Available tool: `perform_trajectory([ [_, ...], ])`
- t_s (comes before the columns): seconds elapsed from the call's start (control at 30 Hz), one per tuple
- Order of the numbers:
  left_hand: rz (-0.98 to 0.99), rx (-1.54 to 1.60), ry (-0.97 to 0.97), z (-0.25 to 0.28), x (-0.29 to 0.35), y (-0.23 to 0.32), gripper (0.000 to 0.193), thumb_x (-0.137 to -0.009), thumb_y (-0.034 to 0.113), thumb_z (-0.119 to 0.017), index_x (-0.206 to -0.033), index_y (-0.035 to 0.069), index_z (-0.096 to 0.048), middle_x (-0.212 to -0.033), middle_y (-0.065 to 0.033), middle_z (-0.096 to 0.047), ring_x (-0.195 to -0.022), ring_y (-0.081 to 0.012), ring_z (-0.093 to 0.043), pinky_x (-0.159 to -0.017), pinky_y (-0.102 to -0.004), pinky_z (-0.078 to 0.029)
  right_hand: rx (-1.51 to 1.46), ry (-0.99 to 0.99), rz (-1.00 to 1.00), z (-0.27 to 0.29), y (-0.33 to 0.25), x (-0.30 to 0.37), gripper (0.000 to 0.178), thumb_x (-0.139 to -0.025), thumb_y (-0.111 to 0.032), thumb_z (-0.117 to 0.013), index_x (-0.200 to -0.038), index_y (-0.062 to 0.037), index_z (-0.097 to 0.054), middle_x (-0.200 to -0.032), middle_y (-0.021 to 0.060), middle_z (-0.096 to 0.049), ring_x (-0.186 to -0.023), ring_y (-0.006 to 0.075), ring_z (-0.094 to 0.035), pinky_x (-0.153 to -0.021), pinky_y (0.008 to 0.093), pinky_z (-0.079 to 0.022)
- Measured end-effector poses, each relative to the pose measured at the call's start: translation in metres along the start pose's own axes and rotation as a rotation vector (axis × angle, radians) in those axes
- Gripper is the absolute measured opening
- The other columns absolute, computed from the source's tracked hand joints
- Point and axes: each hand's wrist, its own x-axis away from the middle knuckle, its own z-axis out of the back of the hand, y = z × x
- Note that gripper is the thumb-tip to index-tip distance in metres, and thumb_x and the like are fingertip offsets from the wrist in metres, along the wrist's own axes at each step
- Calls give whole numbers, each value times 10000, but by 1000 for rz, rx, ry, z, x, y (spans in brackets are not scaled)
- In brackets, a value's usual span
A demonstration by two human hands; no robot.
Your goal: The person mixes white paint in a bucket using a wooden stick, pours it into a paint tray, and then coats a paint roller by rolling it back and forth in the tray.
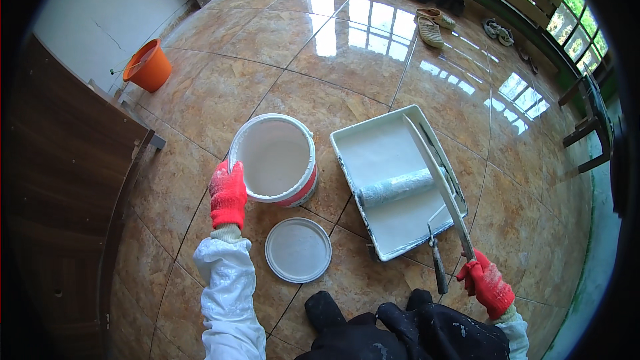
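Observation:
My left hand point(228, 193), in a red glove, is closed on the left rim of a white and red paint bucket point(303, 191) that stands on the floor. Pale paint coats its inside. My right hand point(490, 285), gloved alike, grips the near end of a long, flat, paint-smeared stick point(445, 190). The stick reaches over the right side of a white paint tray point(342, 160) holding white paint. A paint roller point(397, 188) lies in the tray, partly behind the stick, its dark handle point(438, 268) sticking out over the near edge. Near the bucket lies a round white lid point(298, 251).
An orange bucket point(149, 67) stands by the far-left wall, and a dark wooden cabinet point(63, 193) fills the left side. Tan clogs point(431, 31) and several other shoes sit at the far right. A dark chair point(592, 120) is on the right. Glossy brown tiles point(267, 80) cover the floor.

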Motion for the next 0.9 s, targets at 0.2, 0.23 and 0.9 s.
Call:
perform_trajectory([
  [0.2, -199, 14, 18, -4, 7, 35, 380, -884, 297, -544, -1136, 19, -607, -1105, -186, -629, -1025, -337, -604, -878, -412, -471, -64, 53, -14, 5, 13, 2, 386, -914, -134, -392, -1275, -64, -508, -696, 55, -631, -510, 101, -517, -463, 257, -442],
  [0.23, -226, 42, 31, -7, 7, 44, 386, -885, 297, -547, -1152, 22, -598, -1110, -187, -627, -1032, -340, -600, -888, -411, -469, -68, 63, -24, 10, 19, 2, 376, -920, -132, -387, -1263, -51, -517, -719, 66, -644, -508, 103, -519, -445, 260, -437],
  [0.9, -581, -207, 8, -20, 41, 127, 367, -879, 261, -593, -1194, 72, -588, -1068, -150, -630, -973, -332, -615, -839, -406, -498, 1026, 83, 968, -16, -157, -67, 610, -818, -6, -553, -1398, -150, -434, -746, 71, -619, -616, 226, -616, -584, 346, -509],
])
